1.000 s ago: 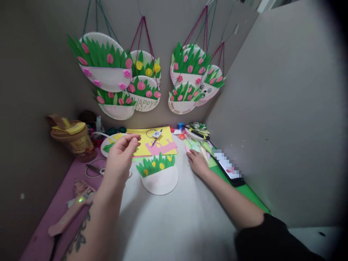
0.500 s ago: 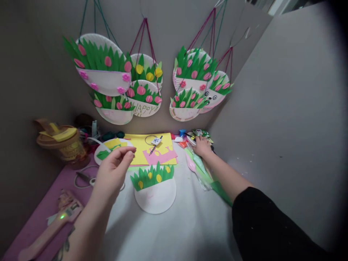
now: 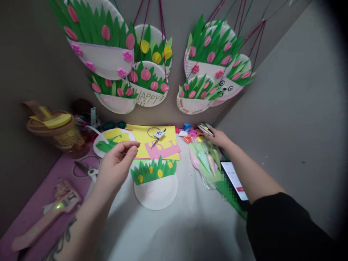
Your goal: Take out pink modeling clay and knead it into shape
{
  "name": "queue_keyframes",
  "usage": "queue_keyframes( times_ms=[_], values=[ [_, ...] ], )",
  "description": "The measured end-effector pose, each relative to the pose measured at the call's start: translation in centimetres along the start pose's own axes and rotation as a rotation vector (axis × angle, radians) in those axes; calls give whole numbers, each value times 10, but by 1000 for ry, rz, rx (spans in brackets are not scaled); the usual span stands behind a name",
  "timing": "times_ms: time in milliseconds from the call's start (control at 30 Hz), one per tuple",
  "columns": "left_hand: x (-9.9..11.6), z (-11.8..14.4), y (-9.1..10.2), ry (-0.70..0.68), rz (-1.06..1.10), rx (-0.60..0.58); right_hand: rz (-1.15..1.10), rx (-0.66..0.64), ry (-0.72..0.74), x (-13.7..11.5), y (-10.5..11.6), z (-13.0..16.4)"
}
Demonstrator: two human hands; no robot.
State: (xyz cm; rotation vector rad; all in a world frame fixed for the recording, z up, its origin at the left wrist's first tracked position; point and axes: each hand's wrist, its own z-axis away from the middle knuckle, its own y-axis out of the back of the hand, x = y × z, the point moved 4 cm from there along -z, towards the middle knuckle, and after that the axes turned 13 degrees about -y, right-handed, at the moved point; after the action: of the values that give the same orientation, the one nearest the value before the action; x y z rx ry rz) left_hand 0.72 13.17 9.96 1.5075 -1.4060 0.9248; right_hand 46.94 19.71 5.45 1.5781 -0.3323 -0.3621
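My left hand [image 3: 119, 159] hovers over the left side of the table, thumb and fingers pinched together; anything between the tips is too small to make out. Below and right of it lies a paper plate pocket [image 3: 156, 192] with green paper grass and yellow paper tulips. At the back right, my right hand [image 3: 217, 137] is closed around a slim white item with dark edges [image 3: 205, 129], whose kind is unclear. Under that hand are several filled piping bags [image 3: 202, 159]. A lit phone [image 3: 235, 181] lies beneath my right forearm.
Decorated paper plate pockets [image 3: 102, 59] hang on strings along the back wall. Yellow paper [image 3: 136, 137], a plate of paper scraps [image 3: 130, 137], scissors [image 3: 92, 173], a pink glue gun [image 3: 40, 224] and a lidded cup [image 3: 58, 134] surround the work area.
My right hand has lifted from the pile at the back right with a white item in it, uncovering the piping bags and phone. My left hand keeps its pinch; the view has moved closer.
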Motion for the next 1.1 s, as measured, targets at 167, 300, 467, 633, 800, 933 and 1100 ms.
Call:
queue_keyframes(
  times_ms=[167, 300, 467, 633, 800, 933, 1100],
  values=[
    [-1, -1, -2, -21, -11, -10, -18, 0, -7, -2, -2, 3],
    [-1, 4, -10, -20, -93, -88, -27, -4, -14, -8, 0, 7],
    [14, 21, -49, -242, -319, -429, -44, -26, -12, -11, 1, 9],
    [11, 11, -171, -551, -656, -891, -54, -40, -24, -6, 1, 8],
    [-32, -50, -296, -571, -858, -935, -89, -52, -23, -6, 3, 4],
    [-59, -83, -350, -565, -920, -937, -114, -57, -23, -7, 4, -1],
    [-70, -98, -389, -551, -902, -972, -122, -66, -13, -4, 5, -7]
  ],
)
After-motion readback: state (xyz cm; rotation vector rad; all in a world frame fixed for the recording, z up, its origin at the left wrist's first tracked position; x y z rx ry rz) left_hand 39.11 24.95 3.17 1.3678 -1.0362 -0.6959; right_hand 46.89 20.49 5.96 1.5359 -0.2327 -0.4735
